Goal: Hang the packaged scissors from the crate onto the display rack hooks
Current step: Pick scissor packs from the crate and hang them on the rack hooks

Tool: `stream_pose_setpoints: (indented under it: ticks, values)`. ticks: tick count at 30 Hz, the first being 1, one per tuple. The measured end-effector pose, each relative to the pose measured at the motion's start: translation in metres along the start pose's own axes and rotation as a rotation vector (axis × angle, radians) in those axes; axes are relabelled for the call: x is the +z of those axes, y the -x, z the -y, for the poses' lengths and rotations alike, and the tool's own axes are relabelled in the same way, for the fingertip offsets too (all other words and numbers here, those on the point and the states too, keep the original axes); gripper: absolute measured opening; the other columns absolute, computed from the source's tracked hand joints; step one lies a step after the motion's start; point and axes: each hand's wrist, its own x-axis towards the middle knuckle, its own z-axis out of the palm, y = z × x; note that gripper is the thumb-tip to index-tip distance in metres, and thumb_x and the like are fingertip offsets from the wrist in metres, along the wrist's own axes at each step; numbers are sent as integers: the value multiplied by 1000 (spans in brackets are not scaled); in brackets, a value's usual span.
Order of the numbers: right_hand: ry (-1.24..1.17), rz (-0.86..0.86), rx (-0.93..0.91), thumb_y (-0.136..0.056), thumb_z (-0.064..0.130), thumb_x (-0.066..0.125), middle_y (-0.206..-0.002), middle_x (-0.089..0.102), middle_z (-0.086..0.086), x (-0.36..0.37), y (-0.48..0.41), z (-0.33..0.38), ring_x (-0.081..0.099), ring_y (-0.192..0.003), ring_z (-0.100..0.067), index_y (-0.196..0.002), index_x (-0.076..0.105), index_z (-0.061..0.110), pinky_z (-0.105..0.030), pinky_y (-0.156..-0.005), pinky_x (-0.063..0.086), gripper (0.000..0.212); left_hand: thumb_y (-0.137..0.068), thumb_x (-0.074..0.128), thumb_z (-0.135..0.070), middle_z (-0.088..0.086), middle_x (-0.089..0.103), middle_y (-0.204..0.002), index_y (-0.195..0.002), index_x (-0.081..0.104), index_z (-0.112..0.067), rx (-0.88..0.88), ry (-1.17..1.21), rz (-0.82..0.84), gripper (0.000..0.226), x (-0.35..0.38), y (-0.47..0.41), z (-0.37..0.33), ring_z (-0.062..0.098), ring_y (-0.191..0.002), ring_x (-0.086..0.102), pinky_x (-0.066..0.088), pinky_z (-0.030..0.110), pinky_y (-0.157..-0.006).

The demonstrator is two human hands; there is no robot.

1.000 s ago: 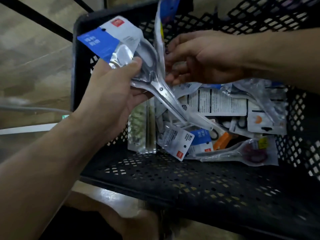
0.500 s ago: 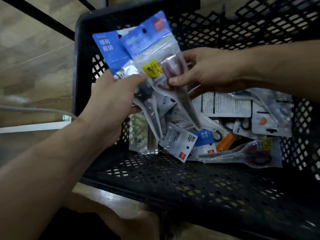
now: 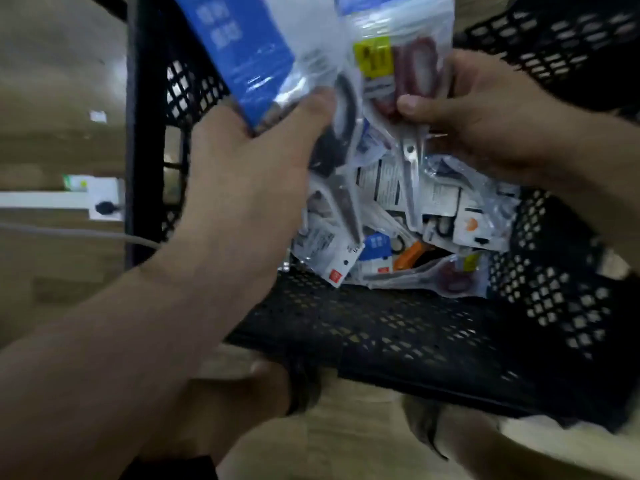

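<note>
A: Nearest entry?
B: Left hand (image 3: 249, 174). Fingers are curled, and the thumb lies across the front of a blue-card scissors pack (image 3: 239, 46). Dark handles show through the clear film. The pack is held upright above the crate, its top edge out of frame.

A: Other hand?
B: Right hand (image 3: 485, 126). Thumb and fingers pinch a red-handled scissors pack (image 3: 412, 64) with a yellow label. It sits just beside the first pack with the edges overlapping, blades pointing down.

A: Below the hands?
B: Black perforated crate (image 3: 381, 334), near wall low in view. A pile of packaged scissors (image 3: 440, 202) lies on the crate floor under both hands. At its near edge are an orange-handled pair (image 3: 410, 254) and a second red-handled pack (image 3: 450, 277), lying flat. The frame is blurred and the label print is unreadable.

A: Past the crate?
B: Wood floor (image 3: 52, 98). To the left of the crate are a grey cable (image 3: 69, 232) and a white socket block (image 3: 104, 202).
</note>
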Motion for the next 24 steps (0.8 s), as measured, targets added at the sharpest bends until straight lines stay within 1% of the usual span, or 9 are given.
stream_pose_setpoints:
  ticks: [2,5,8,12,16,18,20,22,24]
  values:
    - [-95,-66,47,-94,4,67,-92,78,6,-2,20,10,74,-92,-12,-108,63,19,-43,-84,58,21,-95,73,-27,-4,70,-71,-83,76,-21,32,127,1,14,8,15,-10,10,-70,67,53,26,-68]
    - [-111,-248,139,-84,5,79,-86,76,2,3,53,33,72,-76,-12,-113,57,11,-31,-66,56,37,-95,74,-26,5,76,-87,-105,75,-10,-102,274,43,19,18,37,-18,25,-76,71,57,31,-70]
    - [-101,-349,242,-73,7,76,-91,75,-3,25,110,88,69,-77,-16,-112,62,9,-33,-69,55,42,-93,73,-17,-2,77,-97,-108,74,-9,-222,385,236,16,17,89,-31,14,-87,72,53,29,-82]
    - [-254,-321,367,-94,-5,55,-89,76,-4,62,219,184,71,-81,-16,-106,67,8,-26,-68,56,21,-84,75,-24,3,78,-107,-105,78,-16,-301,560,358,22,-21,169,-103,16,-99,72,55,29,-89]
    - [-514,-316,443,-107,32,48,-114,74,-14,97,309,325,70,-102,-28,-130,67,7,-35,-81,59,39,-93,77,-31,9,75,-121,-117,75,-17,-281,587,355,28,-96,223,-235,28,-114,71,55,44,-99]
    - [-435,-291,377,-103,40,55,-118,75,-9,118,349,397,72,-108,-27,-128,69,14,-40,-90,59,39,-98,69,-18,11,76,-118,-117,74,-12,-220,539,370,21,-129,245,-305,31,-113,72,56,45,-98]
    - [-265,-332,247,-98,30,67,-113,77,-5,135,383,461,73,-105,-24,-119,72,14,-42,-90,60,27,-98,65,-7,8,80,-104,-106,77,-9,-148,475,369,14,-153,263,-376,25,-100,75,60,32,-84]
    - [-178,-452,106,-100,15,64,-93,78,0,141,407,523,73,-80,-13,-104,75,8,-28,-69,60,13,-92,73,-5,9,80,-88,-94,79,-7,-104,498,339,6,-174,274,-439,19,-86,74,58,24,-71]
    - [-185,-584,8,-99,12,64,-78,74,-5,138,431,572,68,-65,-9,-91,76,3,-28,-61,58,17,-79,86,-21,20,78,-86,-85,81,-4,-54,530,318,19,-193,281,-500,26,-83,71,57,36,-77]
